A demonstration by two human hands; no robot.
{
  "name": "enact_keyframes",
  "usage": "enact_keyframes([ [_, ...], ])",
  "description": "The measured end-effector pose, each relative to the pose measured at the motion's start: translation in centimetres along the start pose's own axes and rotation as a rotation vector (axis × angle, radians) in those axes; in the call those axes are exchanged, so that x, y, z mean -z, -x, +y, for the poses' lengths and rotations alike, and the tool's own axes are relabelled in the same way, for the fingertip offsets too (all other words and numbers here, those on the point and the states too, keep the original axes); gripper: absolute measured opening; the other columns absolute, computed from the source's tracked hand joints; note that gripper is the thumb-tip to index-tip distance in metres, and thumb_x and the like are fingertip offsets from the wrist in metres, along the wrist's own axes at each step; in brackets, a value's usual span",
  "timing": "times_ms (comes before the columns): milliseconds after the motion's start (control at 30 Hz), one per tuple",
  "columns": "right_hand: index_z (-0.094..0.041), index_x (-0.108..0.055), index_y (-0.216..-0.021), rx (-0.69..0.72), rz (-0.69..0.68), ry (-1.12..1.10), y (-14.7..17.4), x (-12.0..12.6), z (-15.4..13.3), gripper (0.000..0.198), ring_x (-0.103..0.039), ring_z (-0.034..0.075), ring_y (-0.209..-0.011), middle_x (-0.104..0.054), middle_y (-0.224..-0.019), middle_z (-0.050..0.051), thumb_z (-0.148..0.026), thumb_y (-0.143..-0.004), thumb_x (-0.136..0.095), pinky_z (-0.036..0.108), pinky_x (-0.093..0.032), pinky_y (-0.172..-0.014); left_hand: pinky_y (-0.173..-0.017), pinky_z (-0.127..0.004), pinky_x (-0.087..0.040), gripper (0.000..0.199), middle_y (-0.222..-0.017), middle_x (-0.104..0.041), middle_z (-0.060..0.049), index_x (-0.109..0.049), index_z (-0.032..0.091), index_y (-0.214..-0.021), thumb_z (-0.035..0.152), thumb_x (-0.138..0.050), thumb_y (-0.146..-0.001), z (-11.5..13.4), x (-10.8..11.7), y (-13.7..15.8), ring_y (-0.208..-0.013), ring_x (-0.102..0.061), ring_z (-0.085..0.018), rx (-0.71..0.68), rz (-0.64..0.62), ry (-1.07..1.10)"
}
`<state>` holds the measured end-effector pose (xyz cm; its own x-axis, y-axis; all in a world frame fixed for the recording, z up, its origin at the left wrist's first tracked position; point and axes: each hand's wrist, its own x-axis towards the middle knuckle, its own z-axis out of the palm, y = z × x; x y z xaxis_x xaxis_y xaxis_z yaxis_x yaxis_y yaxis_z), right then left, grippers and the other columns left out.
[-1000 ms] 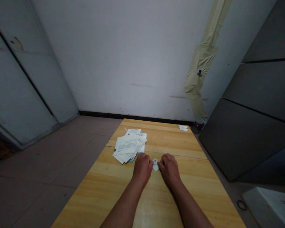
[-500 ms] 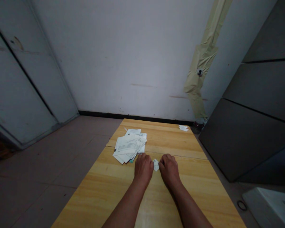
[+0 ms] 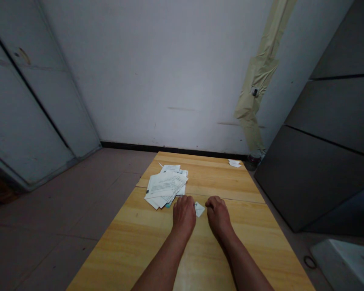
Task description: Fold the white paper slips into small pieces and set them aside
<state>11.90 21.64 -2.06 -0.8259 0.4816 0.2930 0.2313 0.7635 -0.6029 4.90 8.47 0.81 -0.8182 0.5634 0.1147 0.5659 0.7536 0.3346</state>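
A small folded piece of white paper (image 3: 199, 209) lies between my hands on the wooden table (image 3: 206, 254). Its left edge is at the curled fingers of my left hand (image 3: 184, 212), which are closed on it. The paper's right corner is free. My right hand (image 3: 218, 214) rests just to the right, a small gap away from the paper, with its fingers curled in and nothing visible in them. The fingertips of both hands are partly hidden behind the knuckles.
A loose pile of printed paper sheets (image 3: 165, 186) lies to the left, beyond my left hand. Some small folded white papers (image 3: 234, 163) sit at the far right corner. A wall (image 3: 182, 81) stands behind the table, with a dark grey cabinet (image 3: 327, 153) on the right.
My right hand has let go of the folded paper and moved slightly right. More of the paper's right side shows, and its outline has changed.
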Motion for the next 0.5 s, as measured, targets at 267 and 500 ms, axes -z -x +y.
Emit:
enact_keyframes([
  [267,-0.02,-0.059,-0.081,-0.083,0.046,0.06,0.1,-0.3,-1.5,0.007,-0.053,0.024,-0.089,-0.064,-0.091,0.006,-0.027,-0.078,-0.06,0.033,-0.037,-0.078,-0.08,-0.033,-0.035,0.015,-0.092,-0.066,-0.007,-0.062,0.019,-0.089,0.014,-0.048,-0.092,-0.3,-0.6,-0.2,-0.095,-0.057,-0.023,-0.025,0.012,0.094],
  [500,-0.021,-0.058,-0.083,-0.09,0.041,0.12,0.3,-0.5,-2.2,0.009,-0.052,0.024,-0.091,-0.063,-0.094,0.005,-0.021,-0.075,-0.061,0.032,-0.034,-0.076,-0.079,-0.032,-0.035,0.016,-0.091,-0.067,-0.006,-0.063,0.019,-0.088,0.013,-0.049,-0.09,-0.3,-0.5,-0.1,-0.093,-0.058,-0.022,-0.025,-0.008,0.117],
])
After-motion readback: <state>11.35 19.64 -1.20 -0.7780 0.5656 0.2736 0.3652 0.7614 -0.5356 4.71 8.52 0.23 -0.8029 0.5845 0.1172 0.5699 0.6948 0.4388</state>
